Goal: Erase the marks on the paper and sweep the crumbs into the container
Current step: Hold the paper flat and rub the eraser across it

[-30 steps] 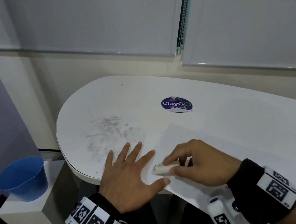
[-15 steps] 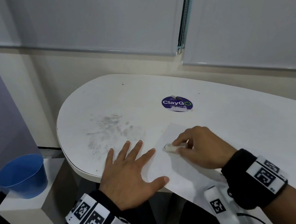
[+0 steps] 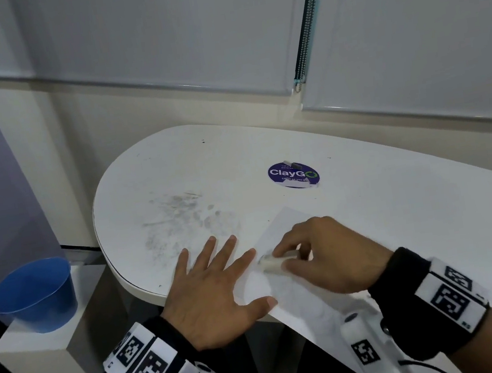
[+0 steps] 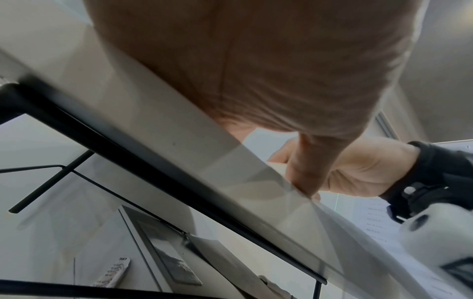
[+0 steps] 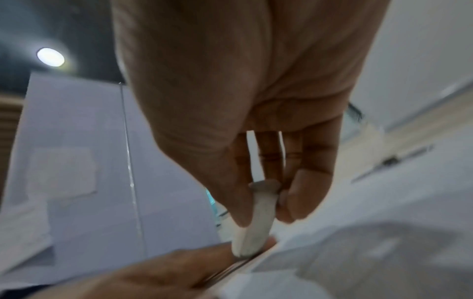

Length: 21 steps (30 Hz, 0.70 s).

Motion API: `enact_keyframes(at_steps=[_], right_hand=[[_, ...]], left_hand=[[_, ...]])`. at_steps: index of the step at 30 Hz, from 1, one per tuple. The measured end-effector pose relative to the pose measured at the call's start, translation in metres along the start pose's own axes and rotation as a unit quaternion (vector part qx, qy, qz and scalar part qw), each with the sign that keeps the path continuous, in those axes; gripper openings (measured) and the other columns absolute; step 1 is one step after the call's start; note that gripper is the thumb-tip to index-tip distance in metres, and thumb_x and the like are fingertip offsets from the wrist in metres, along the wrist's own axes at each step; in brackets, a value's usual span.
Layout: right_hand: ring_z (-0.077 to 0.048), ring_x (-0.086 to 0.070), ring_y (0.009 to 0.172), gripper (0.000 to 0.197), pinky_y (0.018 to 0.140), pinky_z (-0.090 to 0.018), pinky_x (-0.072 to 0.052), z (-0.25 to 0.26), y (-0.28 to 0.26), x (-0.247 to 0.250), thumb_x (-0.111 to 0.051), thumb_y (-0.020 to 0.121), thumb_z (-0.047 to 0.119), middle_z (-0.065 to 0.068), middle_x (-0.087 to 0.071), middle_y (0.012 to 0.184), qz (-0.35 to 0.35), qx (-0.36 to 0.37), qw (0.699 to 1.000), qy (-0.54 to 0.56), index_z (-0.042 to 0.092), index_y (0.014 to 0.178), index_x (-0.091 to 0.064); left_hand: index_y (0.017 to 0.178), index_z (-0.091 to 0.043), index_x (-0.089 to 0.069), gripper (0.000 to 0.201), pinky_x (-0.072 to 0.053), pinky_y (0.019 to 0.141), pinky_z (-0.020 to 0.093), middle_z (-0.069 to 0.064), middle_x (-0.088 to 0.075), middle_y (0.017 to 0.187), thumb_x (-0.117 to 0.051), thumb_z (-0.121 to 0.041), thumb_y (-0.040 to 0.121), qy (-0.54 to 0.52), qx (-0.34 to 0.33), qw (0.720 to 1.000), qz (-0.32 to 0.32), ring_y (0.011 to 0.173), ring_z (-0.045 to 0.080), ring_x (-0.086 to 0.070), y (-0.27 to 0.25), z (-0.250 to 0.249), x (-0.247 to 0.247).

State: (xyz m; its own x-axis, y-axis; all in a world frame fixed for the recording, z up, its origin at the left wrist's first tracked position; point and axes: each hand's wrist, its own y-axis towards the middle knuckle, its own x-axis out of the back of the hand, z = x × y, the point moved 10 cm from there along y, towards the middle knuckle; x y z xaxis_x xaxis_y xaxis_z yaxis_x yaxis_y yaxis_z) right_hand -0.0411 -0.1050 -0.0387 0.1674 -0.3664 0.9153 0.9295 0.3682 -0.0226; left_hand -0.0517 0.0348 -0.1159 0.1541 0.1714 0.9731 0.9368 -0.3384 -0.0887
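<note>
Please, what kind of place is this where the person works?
Probably an indoor shared space, such as a cafeteria or office lounge; this is a guess. A white rounded table bears a "ClayGo" sticker, which suggests a clean-as-you-go rule. Roller blinds cover the windows behind it.

Left hand lying flat and spread; right hand pinching the eraser.

The left hand [image 3: 214, 290] is resting palm down with its fingers straight and fanned apart, the thumb extending toward the right hand and its tip pressing on the edge of the paper [image 3: 294, 306]. The right hand [image 3: 325, 254] is arching above the sheet, its thumb and curled fingers [image 5: 304, 194] pinching the white eraser [image 5: 252, 224], whose lower end is touching the sheet just beside the left index fingertip. Both wrists are wearing black bands carrying square coded markers, and both forearms are reaching forward from the near edge.
</note>
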Motion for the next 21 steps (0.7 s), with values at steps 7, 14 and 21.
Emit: enact_keyframes(at_steps=[7, 14, 21], right_hand=[[-0.005, -0.056, 0.081, 0.022, 0.075, -0.020, -0.043, -0.012, 0.018, 0.010, -0.060, 0.085, 0.026, 0.009, -0.070, 0.105, -0.031, -0.055, 0.997, -0.035, 0.029, 0.102, -0.074], [-0.002, -0.058, 0.076, 0.018, 0.070, -0.017, -0.043, 0.006, 0.017, -0.005, -0.062, 0.084, 0.030, 0.010, -0.069, 0.096, 0.027, -0.023, 0.999, -0.022, 0.028, 0.097, -0.074], [-0.006, -0.059, 0.075, 0.013, 0.064, -0.021, -0.041, -0.023, 0.035, 0.033, -0.066, 0.086, 0.037, 0.012, -0.063, 0.081, -0.069, -0.081, 0.994, -0.035, 0.028, 0.094, -0.070]], left_hand=[[0.154, -0.049, 0.003, 0.102, 0.012, 0.120, 0.053, -0.015, 0.018, 0.163, -0.004, -0.090, 0.061, 0.007, -0.002, 1.000, 0.004, 0.148, 0.012, 0.025, 0.001, 0.001, -0.001], [0.153, -0.050, 0.004, 0.099, 0.014, 0.119, 0.053, -0.016, 0.019, 0.163, -0.007, -0.091, 0.063, 0.003, -0.003, 1.000, 0.008, 0.148, 0.012, 0.026, 0.003, 0.001, -0.003], [0.154, -0.049, 0.001, 0.094, 0.012, 0.120, 0.054, -0.015, 0.017, 0.163, -0.015, -0.089, 0.070, 0.005, -0.003, 1.000, 0.004, 0.148, 0.012, 0.025, 0.003, 0.003, -0.002]])
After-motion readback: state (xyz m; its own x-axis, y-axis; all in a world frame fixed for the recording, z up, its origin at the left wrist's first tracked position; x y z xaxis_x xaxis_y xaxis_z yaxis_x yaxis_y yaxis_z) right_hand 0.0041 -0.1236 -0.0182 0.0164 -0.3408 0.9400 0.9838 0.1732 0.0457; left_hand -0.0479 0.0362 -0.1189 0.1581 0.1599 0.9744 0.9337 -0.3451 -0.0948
